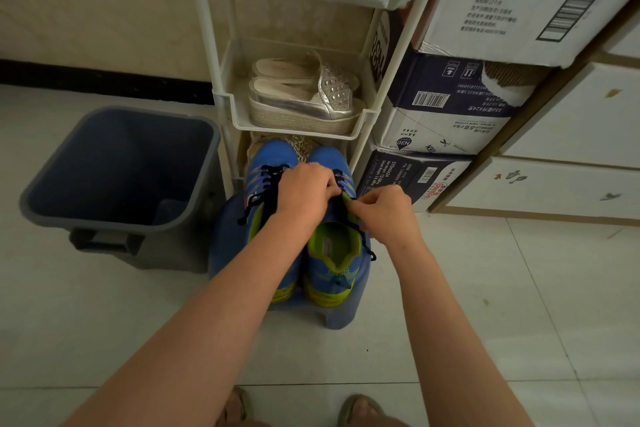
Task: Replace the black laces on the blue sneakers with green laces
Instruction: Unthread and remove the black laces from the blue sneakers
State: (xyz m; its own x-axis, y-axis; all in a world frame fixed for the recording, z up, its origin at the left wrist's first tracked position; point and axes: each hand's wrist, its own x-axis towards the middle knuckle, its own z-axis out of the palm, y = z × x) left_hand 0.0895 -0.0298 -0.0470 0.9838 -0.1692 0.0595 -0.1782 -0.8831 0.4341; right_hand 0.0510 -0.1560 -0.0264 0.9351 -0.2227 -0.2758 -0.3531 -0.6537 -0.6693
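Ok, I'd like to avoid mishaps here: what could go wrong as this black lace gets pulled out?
The left hand and right hand both pinch the black lace on the right sneaker, which only rests on the blue stool: a hard tug might drag it off. The loose lace of the left sneaker lies by the left wrist and could snag.

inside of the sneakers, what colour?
Lime green lining in the sneakers; the head view shows it best.

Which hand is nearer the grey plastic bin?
Left. The left hand is over the blue sneakers, right of the grey plastic bin; the right hand is farther right, pinching a black lace.
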